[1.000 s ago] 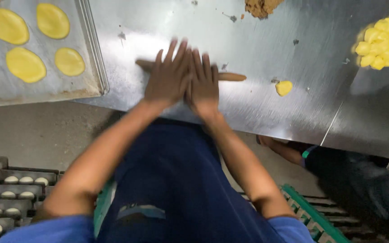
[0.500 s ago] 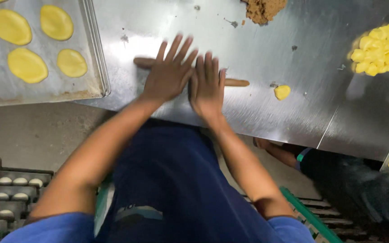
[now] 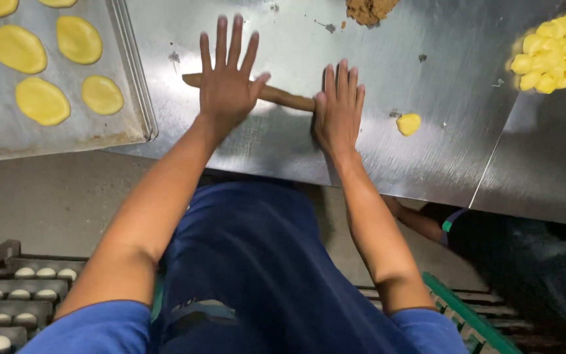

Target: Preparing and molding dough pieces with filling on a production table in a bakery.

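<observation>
1. Head view: the left hand (image 3: 227, 85) and the right hand (image 3: 339, 108) lie flat with fingers spread, released and grasping nothing, both palms pressing on a wooden rolling pin (image 3: 283, 98) that lies across the steel table (image 3: 453, 157).
2. To roll well, I judge the palms should press evenly (the dough under them is hidden).
3. The baking tray (image 3: 132, 85) with flattened yellow dough discs (image 3: 40, 101) sits just beside the left hand; a small dough ball (image 3: 409, 123) lies near the right one.
4. The pile of dough balls (image 3: 558, 52) is well apart. The table's near edge is close; open room lies ahead.
</observation>
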